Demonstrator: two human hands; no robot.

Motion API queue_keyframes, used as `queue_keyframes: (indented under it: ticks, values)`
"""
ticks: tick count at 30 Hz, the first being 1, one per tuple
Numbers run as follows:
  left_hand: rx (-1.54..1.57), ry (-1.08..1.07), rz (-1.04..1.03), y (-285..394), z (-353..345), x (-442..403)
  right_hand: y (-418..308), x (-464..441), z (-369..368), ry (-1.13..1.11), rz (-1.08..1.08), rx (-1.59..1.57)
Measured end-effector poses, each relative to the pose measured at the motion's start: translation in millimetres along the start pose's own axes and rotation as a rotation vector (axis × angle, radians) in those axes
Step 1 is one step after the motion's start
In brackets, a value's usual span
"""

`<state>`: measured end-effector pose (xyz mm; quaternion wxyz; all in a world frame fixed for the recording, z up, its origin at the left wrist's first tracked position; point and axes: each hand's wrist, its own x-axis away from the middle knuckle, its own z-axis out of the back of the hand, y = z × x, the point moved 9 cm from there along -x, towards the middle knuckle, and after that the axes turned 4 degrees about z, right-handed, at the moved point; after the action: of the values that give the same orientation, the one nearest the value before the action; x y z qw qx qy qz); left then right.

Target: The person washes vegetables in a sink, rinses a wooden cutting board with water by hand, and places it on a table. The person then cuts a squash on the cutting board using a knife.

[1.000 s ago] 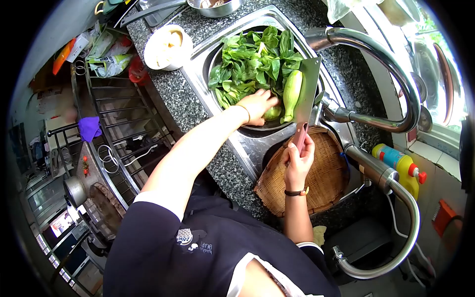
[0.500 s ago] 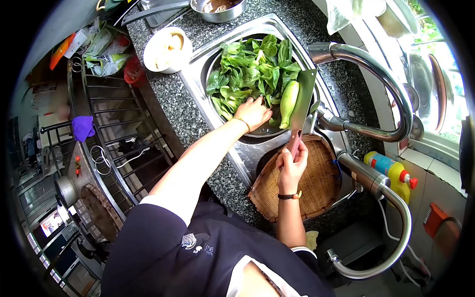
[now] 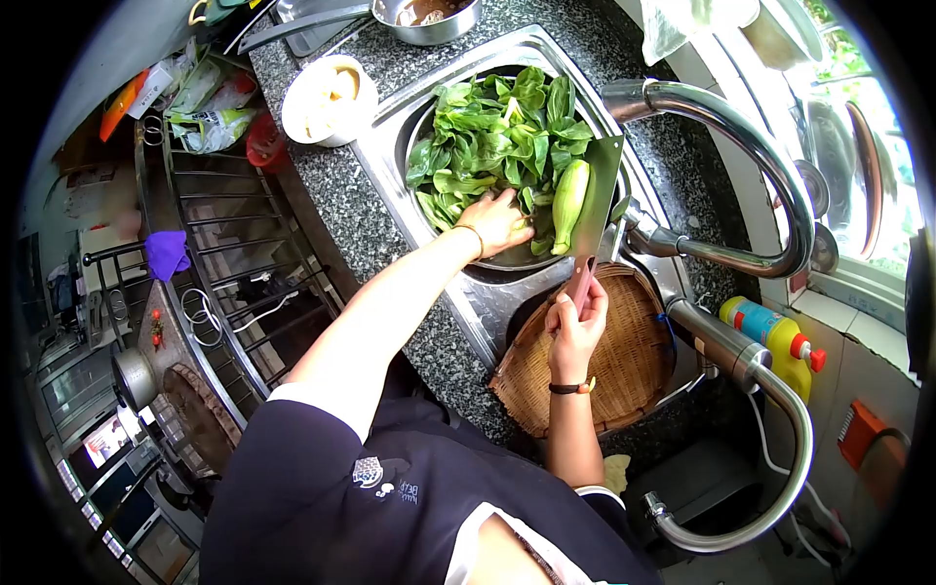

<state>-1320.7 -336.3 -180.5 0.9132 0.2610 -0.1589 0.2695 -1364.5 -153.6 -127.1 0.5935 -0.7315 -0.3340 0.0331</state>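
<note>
My left hand [image 3: 495, 224] reaches into a round metal basin [image 3: 414, 136] in the sink, its fingers slightly apart at the lower edge of the leafy greens [image 3: 497, 127]; the fingertips are partly hidden. In my right hand [image 3: 577, 327] is the reddish handle of a cleaver [image 3: 599, 190], its wide blade raised over the basin's right side. A pale green peeled vegetable [image 3: 569, 207] lies beside the blade, to the right of the greens. Below my right hand, a woven bamboo basket [image 3: 624, 366] rests tilted over the sink's other bowl.
A white bowl [image 3: 330, 97] with pale pieces stands left of the sink [image 3: 468, 307], a metal pan [image 3: 434, 29] above. A curved faucet [image 3: 751, 127] arches at the right, near a yellow bottle [image 3: 780, 341]. A metal rack [image 3: 234, 214] stands at the left.
A round green piece beside my left hand a second ago no longer shows. That hand has shifted slightly left and its fingers have drawn in. The cleaver remains in my right hand.
</note>
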Motion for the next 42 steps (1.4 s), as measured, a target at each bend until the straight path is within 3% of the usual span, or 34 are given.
queue_keyframes:
  ticks: [2, 3, 8, 11, 14, 16, 17, 20, 21, 25, 30, 32, 33, 42]
  values:
    - [0.062, -0.064, 0.145, -11.9, -6.2, -3.1, -0.9, 0.8, -0.3, -0.007, 0.002, -0.007]
    - [0.127, 0.140, 0.108, -10.6, 4.0, 1.4, -1.8, 0.8, 0.1, 0.000, -0.001, -0.002]
    - [0.143, 0.023, 0.259, -41.2, 6.8, -9.3, -4.7, 2.7, 0.5, 0.017, 0.001, -0.007]
    - [0.167, 0.047, 0.202, -41.5, 14.9, -6.8, -4.6, 3.1, -0.9, 0.008, 0.002, -0.010]
    - [0.044, 0.067, 0.061, -27.9, 21.4, 0.9, -2.0, 3.3, 1.3, 0.016, -0.007, -0.011]
    - [-0.098, -0.226, -0.340, 6.0, 1.3, 18.3, -1.6, 1.5, 0.3, -0.004, 0.002, -0.002]
    - [-0.074, -0.316, -0.294, 7.2, -0.7, 22.0, -1.0, 0.7, 0.6, -0.002, 0.001, -0.005]
    - [-0.085, -0.291, -0.255, 3.0, -1.2, 14.1, 0.5, 0.7, 0.8, -0.002, -0.004, -0.001]
    - [-0.164, -0.151, -0.298, 0.7, 1.3, 10.4, 0.7, 0.9, 0.5, -0.001, -0.009, -0.003]
    - [-0.077, -0.037, -0.223, -2.9, -6.4, -0.7, -0.8, 1.4, 2.0, 0.005, -0.018, 0.000]
    - [-0.094, -0.016, -0.066, -4.8, -3.6, -3.3, -2.3, 2.7, 5.4, -0.003, -0.017, 0.004]
    - [0.004, -0.223, -0.039, -14.6, -14.8, -6.3, -3.1, 1.1, 3.8, -0.001, -0.020, -0.006]
    - [0.159, -0.217, -0.086, -13.9, -10.0, -3.5, -3.6, 0.9, 3.7, -0.002, -0.015, -0.003]
    - [0.246, -0.274, -0.127, -16.7, -9.2, -0.1, -4.3, -0.3, 1.0, -0.009, -0.002, -0.019]
